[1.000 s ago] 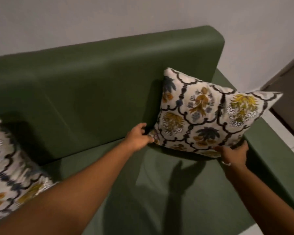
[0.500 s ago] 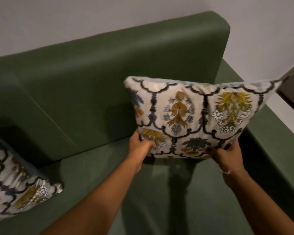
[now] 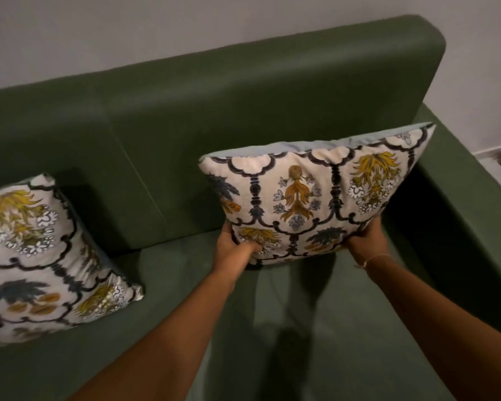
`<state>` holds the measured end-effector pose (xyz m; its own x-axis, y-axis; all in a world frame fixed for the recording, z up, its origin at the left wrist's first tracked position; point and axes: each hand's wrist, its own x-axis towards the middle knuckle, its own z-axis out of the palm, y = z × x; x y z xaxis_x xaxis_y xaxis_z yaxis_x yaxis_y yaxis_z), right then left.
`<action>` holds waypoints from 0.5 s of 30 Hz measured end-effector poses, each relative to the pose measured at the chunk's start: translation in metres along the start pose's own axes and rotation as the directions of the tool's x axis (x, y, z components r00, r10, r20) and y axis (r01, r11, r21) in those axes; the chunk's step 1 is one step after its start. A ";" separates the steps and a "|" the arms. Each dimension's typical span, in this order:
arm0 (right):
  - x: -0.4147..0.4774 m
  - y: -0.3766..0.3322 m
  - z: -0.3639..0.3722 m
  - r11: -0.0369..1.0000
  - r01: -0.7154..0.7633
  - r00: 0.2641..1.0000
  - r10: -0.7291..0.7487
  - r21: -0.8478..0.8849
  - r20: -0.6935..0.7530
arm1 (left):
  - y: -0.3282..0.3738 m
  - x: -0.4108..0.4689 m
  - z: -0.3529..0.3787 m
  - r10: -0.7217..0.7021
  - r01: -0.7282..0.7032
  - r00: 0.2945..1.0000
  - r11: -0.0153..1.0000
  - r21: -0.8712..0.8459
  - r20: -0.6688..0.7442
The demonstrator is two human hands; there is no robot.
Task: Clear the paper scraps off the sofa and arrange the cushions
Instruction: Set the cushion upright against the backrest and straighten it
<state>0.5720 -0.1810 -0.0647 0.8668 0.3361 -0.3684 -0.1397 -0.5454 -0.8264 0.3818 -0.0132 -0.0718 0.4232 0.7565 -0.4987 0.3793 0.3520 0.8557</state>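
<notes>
A pale wall (image 3: 99, 33) backs a dark green sofa (image 3: 243, 91), whose seat fills the lower frame and whose armrest runs down the right edge. At the seat's left end a patterned cushion (image 3: 41, 256) leans against the backrest. Near the right end, in front of the backrest and beside the armrest, a second patterned cushion (image 3: 315, 198) stands upright. The left hand (image 3: 232, 250) pinches its lower left corner, thumb pressed into the front face. The right hand (image 3: 366, 241) clasps the lower right corner, fingers hidden behind. A thin bracelet (image 3: 370, 260) circles the right wrist.
</notes>
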 end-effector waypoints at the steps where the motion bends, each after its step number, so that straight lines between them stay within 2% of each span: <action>1: -0.007 0.000 -0.002 1.000 -0.020 1.000 0.020 0.008 -0.012 | -0.004 -0.005 -0.007 0.005 -0.005 1.000 1.000 0.003 0.027; 6: -0.045 -0.011 -0.003 0.991 -0.008 0.997 0.019 0.132 -0.080 | -0.022 -0.038 -0.057 -0.083 0.075 0.995 0.989 0.125 0.060; 11: -0.060 -0.041 0.006 0.947 0.049 0.993 -0.011 0.318 -0.119 | -0.015 -0.051 -0.101 -0.052 0.029 0.993 0.978 0.205 0.107; 15: -0.055 -0.053 0.007 0.947 0.053 0.994 -0.021 0.317 -0.105 | 0.024 -0.033 -0.086 0.005 -0.045 0.988 0.966 0.254 0.154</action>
<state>0.5286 -0.1649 -0.0034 0.9151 0.2644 -0.3044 -0.2380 -0.2550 -0.9372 0.3061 0.0175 -0.0226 0.5465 0.6647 -0.5094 0.5565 0.1664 0.8140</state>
